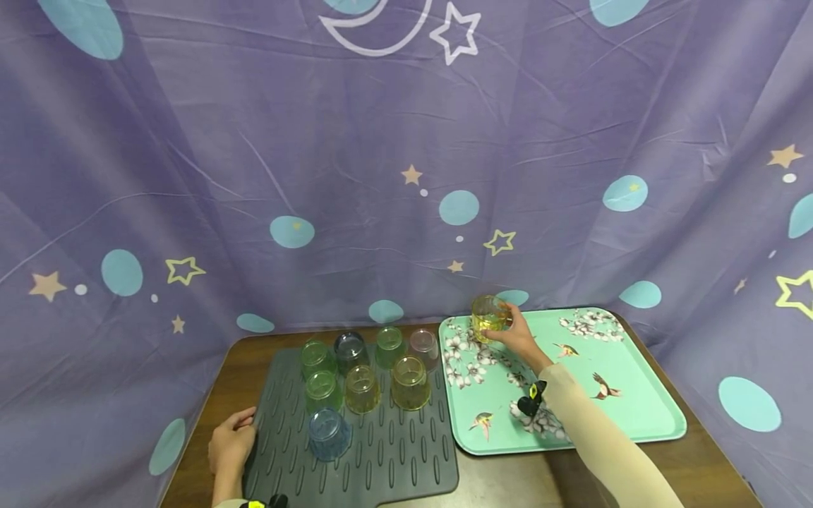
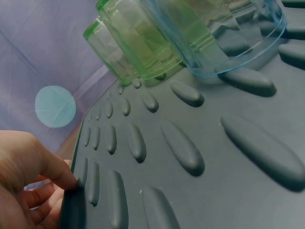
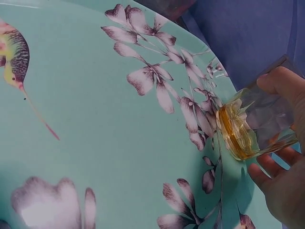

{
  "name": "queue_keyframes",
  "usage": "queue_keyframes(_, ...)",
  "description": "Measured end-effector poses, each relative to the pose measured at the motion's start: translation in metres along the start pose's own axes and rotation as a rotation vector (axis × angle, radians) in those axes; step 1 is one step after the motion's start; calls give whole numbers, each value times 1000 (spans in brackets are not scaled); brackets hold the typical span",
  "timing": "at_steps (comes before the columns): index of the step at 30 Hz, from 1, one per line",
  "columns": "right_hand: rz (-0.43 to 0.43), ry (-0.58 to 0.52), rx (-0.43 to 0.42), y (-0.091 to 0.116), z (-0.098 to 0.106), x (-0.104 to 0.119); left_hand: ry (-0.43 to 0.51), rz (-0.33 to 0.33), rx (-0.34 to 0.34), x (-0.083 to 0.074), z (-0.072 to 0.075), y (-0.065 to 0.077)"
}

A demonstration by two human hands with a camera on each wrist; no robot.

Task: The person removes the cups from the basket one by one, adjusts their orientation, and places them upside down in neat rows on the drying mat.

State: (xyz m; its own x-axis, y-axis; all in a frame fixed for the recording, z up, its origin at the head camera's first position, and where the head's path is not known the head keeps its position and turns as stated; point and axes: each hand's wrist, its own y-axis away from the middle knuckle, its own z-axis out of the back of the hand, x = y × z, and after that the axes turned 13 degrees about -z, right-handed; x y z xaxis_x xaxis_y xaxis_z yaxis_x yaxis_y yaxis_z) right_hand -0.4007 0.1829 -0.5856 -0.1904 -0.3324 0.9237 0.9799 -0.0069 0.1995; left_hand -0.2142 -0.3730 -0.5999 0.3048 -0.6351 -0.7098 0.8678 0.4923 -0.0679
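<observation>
At the far left corner of the tray, my right hand (image 1: pixel 517 337) grips a yellow-tinted glass (image 1: pixel 488 319) round its side. The glass is upright, its thick base (image 3: pixel 233 136) toward the tray; whether it touches is hard to tell. My left hand (image 1: pixel 231 442) holds the left edge of a dark grey drying mat (image 1: pixel 381 466), a fingertip on the rim and other fingers curled beside it. Upside down on that mat stand several tinted glasses, including a blue glass (image 1: pixel 329 434) nearest me, a yellow glass (image 1: pixel 410 383) and a pink glass (image 1: pixel 424 348).
A mint-green tray (image 1: pixel 622 416) with printed flowers and birds lies right of the mat. Both sit on a brown wooden table (image 1: pixel 212 384). Behind them hangs a purple curtain (image 1: pixel 356 162) with stars and blue spots, close to the table's back edge.
</observation>
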Motion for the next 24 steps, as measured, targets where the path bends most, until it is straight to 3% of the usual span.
queue_keyframes(16, 35, -37, -13, 12, 10, 4, 2, 7, 6, 2, -1, -1)
queue_keyframes(24, 78, -147, 16, 28, 18, 17, -2, -14, 15, 4, 0, -1)
